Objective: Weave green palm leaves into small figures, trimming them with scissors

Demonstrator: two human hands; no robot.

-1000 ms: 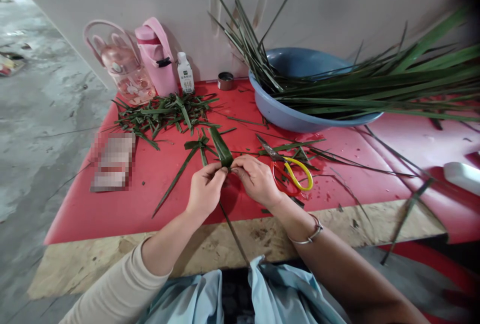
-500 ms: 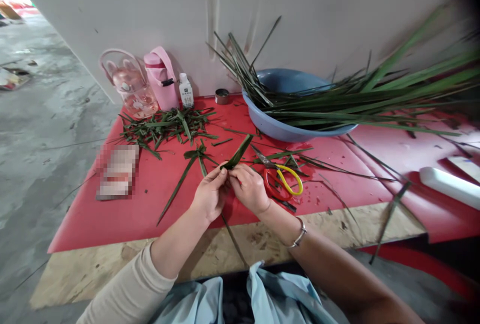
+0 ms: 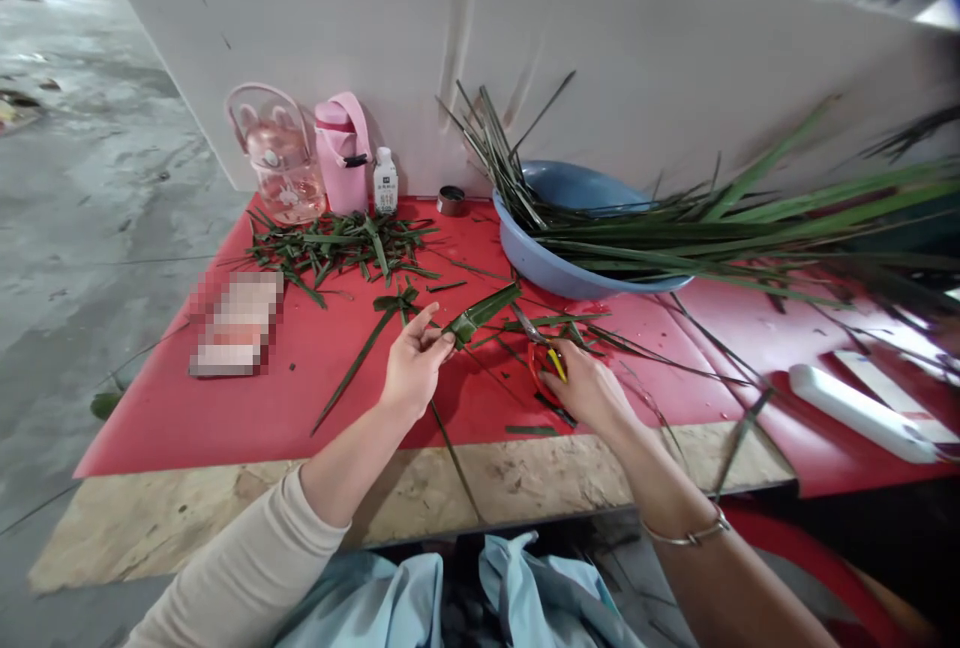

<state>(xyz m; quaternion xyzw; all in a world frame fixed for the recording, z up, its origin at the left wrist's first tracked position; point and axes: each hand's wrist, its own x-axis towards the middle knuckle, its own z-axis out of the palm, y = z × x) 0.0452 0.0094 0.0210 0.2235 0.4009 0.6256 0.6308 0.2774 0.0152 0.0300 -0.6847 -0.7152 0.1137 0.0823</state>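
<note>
My left hand (image 3: 414, 365) is closed, pinching the lower end of a folded green leaf strip (image 3: 486, 312) between thumb and fingers. The strip points up and to the right, over the red table. My right hand (image 3: 589, 386) is closed over the red and yellow handles of the scissors (image 3: 531, 330), which lie on the table. Their blades point up and left, and the fingers hide part of the handles. Just beyond my left hand lies a knotted leaf piece (image 3: 396, 302) with a long tail.
A blue basin (image 3: 529, 268) holds long green leaves spreading right. Cut leaf bits (image 3: 341, 246) lie before a clear pink bottle (image 3: 285, 168), a pink flask (image 3: 345, 168), a small white bottle (image 3: 385, 183) and a tin (image 3: 451, 200). A white bar-shaped object (image 3: 862, 415) lies right.
My right hand has left the leaf strip, moved right and closed on the scissors' handles. My left hand still holds the strip. The view has shifted slightly.
</note>
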